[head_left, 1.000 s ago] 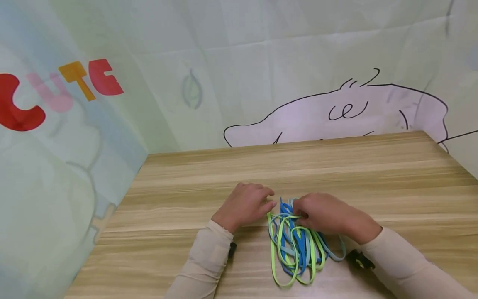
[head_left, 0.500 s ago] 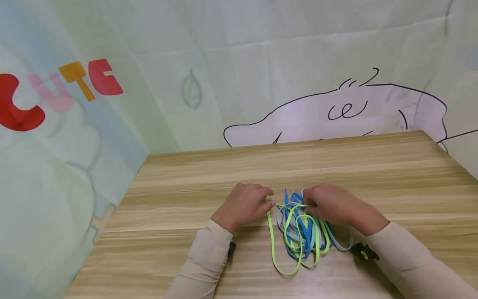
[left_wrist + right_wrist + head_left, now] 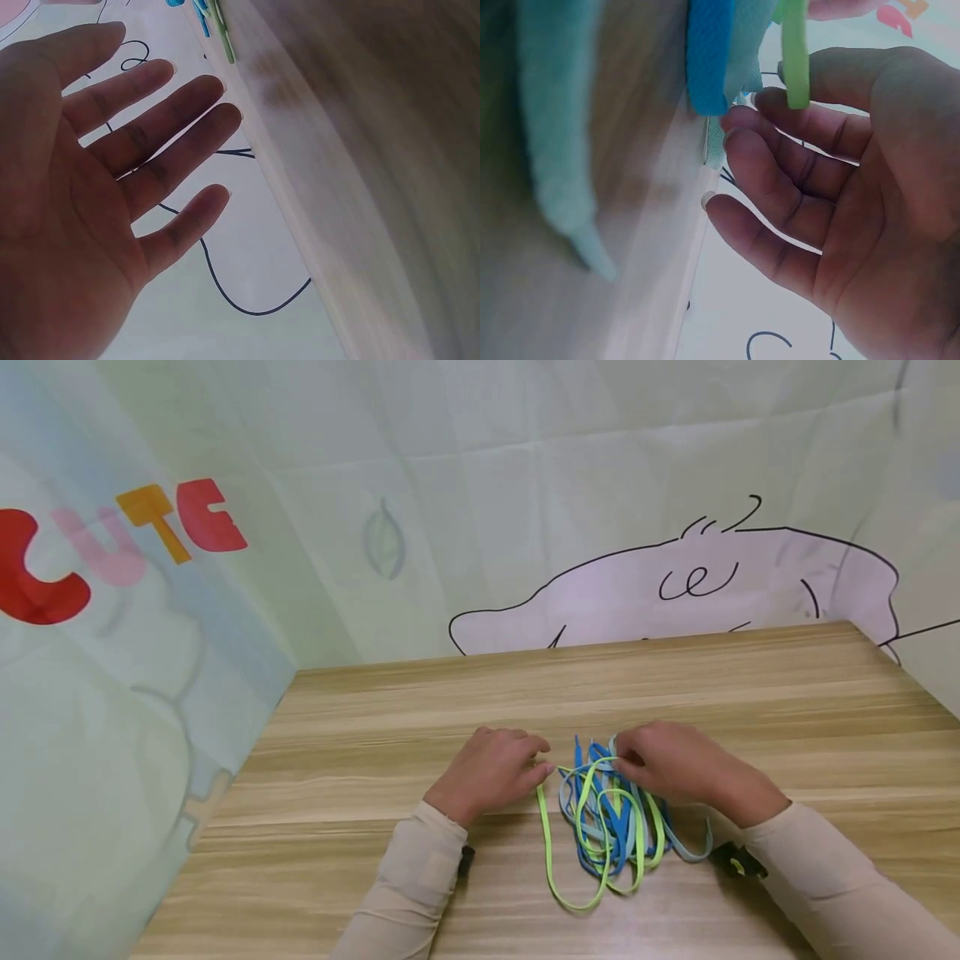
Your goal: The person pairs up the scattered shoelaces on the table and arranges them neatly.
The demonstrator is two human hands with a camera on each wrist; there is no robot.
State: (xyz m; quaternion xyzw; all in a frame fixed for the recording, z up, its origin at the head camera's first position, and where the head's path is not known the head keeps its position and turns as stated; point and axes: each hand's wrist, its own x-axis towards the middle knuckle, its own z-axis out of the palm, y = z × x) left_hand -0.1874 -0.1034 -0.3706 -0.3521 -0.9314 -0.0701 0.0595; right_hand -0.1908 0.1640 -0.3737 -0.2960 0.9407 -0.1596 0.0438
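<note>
A tangled pile of flat shoelaces in lime green, blue and light blue lies on the table in the head view. At its upper right, my right hand [image 3: 671,764] pinches a lime green shoelace [image 3: 796,64] between thumb and fingertips. Blue shoelace [image 3: 617,818] strands run down the middle of the pile. A light blue shoelace [image 3: 559,135] hangs near the right wrist camera, its narrow tip pointing down. My left hand [image 3: 491,772] is left of the pile, fingers relaxed and spread, palm bare in the left wrist view. Whether its thumb touches the nearby green strand, I cannot tell.
The wood-grain table [image 3: 360,760] extends around the pile to its back edge. Behind and to the left hangs a printed cloth backdrop [image 3: 480,527] with coloured letters and a line-drawn figure. A dark wrist camera [image 3: 738,860] sits under the right forearm.
The right hand has moved right and slightly away from the body, and the pile has shifted with it. One green loop trails at the left. The left hand stays in place.
</note>
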